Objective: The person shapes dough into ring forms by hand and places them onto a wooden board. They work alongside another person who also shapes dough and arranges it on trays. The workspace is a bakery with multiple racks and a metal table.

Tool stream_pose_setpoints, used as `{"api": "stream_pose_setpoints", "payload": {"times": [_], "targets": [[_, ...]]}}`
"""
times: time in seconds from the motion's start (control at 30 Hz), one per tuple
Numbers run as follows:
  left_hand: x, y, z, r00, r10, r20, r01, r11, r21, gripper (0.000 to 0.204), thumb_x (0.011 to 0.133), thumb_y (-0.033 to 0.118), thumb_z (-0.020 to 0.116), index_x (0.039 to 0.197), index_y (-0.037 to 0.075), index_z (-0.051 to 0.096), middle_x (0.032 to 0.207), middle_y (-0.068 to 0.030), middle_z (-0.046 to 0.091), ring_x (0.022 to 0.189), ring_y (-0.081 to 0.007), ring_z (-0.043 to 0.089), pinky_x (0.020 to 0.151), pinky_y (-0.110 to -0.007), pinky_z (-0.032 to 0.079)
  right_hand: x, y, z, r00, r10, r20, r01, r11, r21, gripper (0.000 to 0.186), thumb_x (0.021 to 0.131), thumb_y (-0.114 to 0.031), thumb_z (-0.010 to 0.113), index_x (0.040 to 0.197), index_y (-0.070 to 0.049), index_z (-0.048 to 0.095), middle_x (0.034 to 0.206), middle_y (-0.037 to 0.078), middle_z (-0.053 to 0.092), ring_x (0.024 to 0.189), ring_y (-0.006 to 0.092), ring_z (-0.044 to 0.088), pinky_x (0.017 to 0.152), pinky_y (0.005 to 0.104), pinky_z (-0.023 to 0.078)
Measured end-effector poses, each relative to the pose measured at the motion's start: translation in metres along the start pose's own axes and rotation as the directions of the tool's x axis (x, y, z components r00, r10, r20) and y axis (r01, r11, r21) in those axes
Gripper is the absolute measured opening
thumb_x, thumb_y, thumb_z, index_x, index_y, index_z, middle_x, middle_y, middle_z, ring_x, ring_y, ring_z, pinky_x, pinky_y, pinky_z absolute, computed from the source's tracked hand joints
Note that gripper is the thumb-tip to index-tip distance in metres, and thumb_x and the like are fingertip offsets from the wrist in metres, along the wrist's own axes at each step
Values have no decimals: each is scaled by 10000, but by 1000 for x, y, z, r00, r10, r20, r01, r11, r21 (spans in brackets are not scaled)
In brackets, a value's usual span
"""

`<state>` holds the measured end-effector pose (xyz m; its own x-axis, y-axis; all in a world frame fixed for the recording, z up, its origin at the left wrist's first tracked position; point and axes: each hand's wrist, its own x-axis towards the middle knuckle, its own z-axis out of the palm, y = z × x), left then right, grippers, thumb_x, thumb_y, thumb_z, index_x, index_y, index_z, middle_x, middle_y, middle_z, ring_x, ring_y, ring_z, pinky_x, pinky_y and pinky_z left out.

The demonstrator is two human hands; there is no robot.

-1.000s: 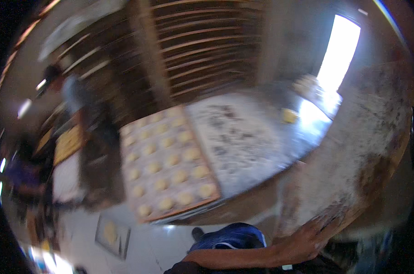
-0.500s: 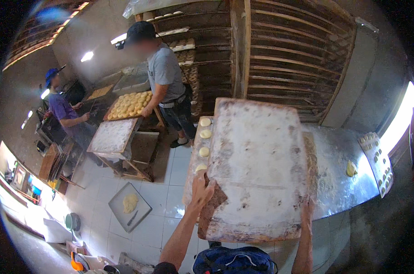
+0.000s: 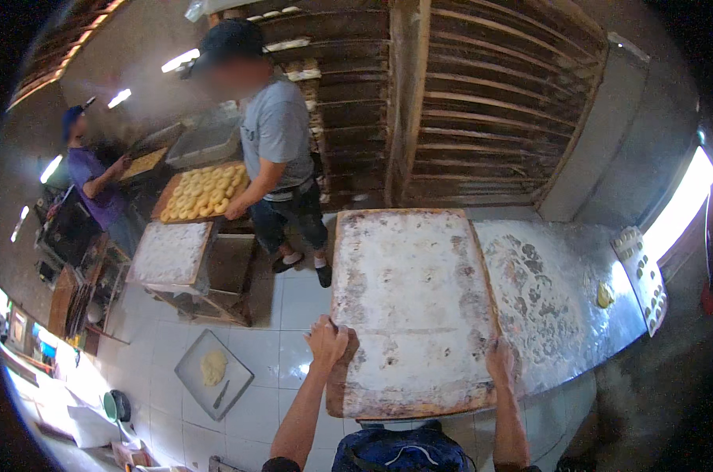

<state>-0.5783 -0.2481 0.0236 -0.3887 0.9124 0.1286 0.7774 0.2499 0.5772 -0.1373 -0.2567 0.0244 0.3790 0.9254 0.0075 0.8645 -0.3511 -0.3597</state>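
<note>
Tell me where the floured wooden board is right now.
In the head view, the floured wooden board sits centre frame, gripped at its near edge by the left hand and right hand, beside the floured steel counter.

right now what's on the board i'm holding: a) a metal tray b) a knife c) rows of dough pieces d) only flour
d: the board gripped by the left hand and right hand shows just a floury surface; the dough pieces sit on another board held by a person further off.
</note>
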Motion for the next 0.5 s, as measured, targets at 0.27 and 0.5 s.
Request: {"api": "stream_pose_setpoints", "payload": {"times": [0.27, 0.5], "targets": [[-6, 7, 33, 992, 105, -76, -106, 994, -5, 415, 823, 285, 622, 1112, -10, 580, 1026, -190, 599, 992, -417, 562, 876, -602, 393, 11, 1, -34, 993, 21, 114, -27, 999, 45, 370, 1022, -341, 473, 1063, -17, 646, 815, 263, 674, 818, 479, 673, 757, 597, 519], [-3, 36, 10, 998, 22, 52, -33, 976, 213, 522, 822, 266, 666, 1234, -28, 538, 1266, -283, 566, 1191, -486, 517, 1011, -609, 380, 34, 9, -54, 972, -96, 215, 96, 995, 8, 327, 1005, -280, 516, 1068, 17, 638, 878, 272, 675, 824, 462, 669, 717, 564, 540]]}}
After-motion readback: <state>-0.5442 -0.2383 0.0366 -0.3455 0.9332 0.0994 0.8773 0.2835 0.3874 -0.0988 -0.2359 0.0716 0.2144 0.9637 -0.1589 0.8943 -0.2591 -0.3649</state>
